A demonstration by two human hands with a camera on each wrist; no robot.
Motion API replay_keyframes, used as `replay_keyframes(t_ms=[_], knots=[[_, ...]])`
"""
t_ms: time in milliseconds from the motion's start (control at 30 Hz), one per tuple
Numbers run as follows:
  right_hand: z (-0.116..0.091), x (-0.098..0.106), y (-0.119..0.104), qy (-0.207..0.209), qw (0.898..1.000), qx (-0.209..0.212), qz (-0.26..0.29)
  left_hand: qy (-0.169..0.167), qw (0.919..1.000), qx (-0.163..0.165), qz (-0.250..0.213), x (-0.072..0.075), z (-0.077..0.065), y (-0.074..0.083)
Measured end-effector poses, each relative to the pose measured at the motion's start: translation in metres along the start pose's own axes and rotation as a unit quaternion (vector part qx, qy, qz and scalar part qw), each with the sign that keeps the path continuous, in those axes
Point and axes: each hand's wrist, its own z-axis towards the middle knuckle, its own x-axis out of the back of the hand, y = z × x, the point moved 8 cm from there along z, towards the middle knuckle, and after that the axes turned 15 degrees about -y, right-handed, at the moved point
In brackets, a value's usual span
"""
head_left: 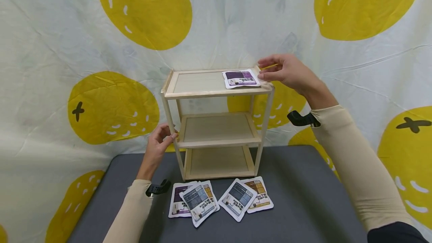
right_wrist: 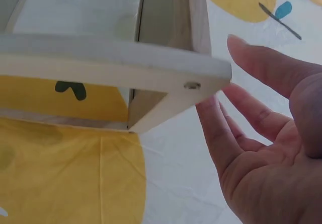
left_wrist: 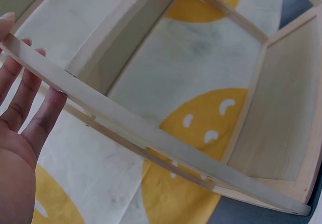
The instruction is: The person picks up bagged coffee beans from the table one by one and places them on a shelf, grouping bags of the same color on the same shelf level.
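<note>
A three-tier wooden shelf rack (head_left: pixel 199 82) stands against the patterned cloth. My left hand (head_left: pixel 157 143) grips its left front post (left_wrist: pixel 100 97) near the middle tier; in the left wrist view the fingers reach behind the post. At the top right corner is my right hand (head_left: pixel 293 76), thumb and fingers spread apart with nothing held between them. In the right wrist view its fingertips lie at or just behind the rack's corner (right_wrist: pixel 201 78); contact is unclear. A white-edged purple packet (head_left: pixel 241 78) lies flat on the top tier's right end, beside that hand.
On the grey table (head_left: pixel 290 205), in front of the rack, lie two overlapping groups of packets: a left group with a purple packet (head_left: pixel 179 201) and a grey-blue packet (head_left: pixel 200 202), and a right group with another grey-blue packet (head_left: pixel 237 200) over an orange packet (head_left: pixel 260 194).
</note>
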Motion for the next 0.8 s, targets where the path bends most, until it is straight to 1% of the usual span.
replay_keyframes(t_ms=[167,333,500,700,800], knots=[[-0.010,-0.004,-0.005,0.020,0.999,0.045,0.010,0.010,0.9999,0.007,0.009,0.000,0.001,0.000],[-0.022,-0.009,-0.009,0.044,0.996,0.067,0.028,0.003,0.9998,0.008,0.017,0.000,0.002,-0.001],[-0.031,-0.016,-0.014,0.060,0.994,0.092,0.026,0.004,0.9999,0.008,0.011,0.000,0.003,-0.002],[-0.042,-0.033,-0.020,0.073,0.990,0.118,0.033,0.012,0.9997,0.020,0.002,-0.001,0.003,0.000],[-0.048,-0.044,-0.021,0.072,0.989,0.121,0.037,0.013,0.9996,0.024,0.004,-0.001,0.002,0.000]])
